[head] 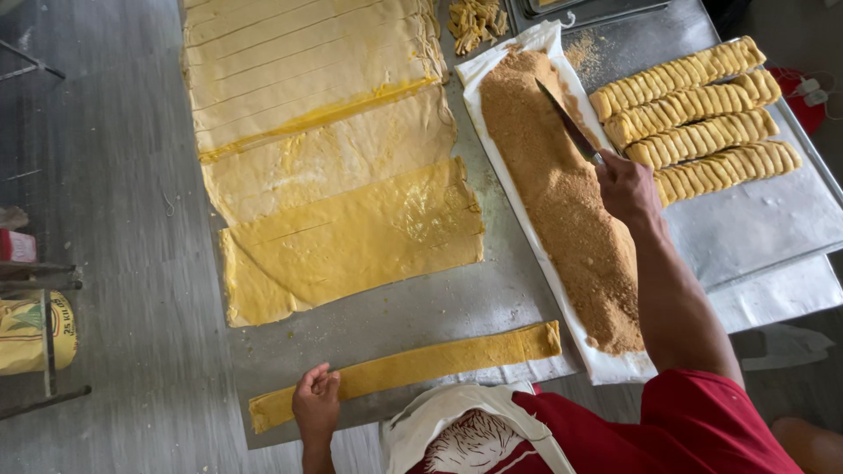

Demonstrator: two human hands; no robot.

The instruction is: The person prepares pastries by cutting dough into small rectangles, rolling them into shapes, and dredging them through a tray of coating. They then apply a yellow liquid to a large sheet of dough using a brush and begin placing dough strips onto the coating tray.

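Observation:
My right hand (625, 186) grips a long knife (567, 123), its blade angled over a long heap of brown crumbs (562, 202) lying on white paper (527, 228). My left hand (316, 404) presses its fingers on a long yellow dough strip (439, 358) near the strip's left end, at the table's front edge. Above the strip lies a large sheet of yellow dough (351, 237), and farther back a dough sheet scored into strips (299, 61).
A metal tray (755, 228) at the right holds several rows of cut, ridged dough pieces (694, 114). A small pile of dough scraps (474, 22) sits at the far edge. A yellow sack (35, 332) and a metal stand are on the floor at the left.

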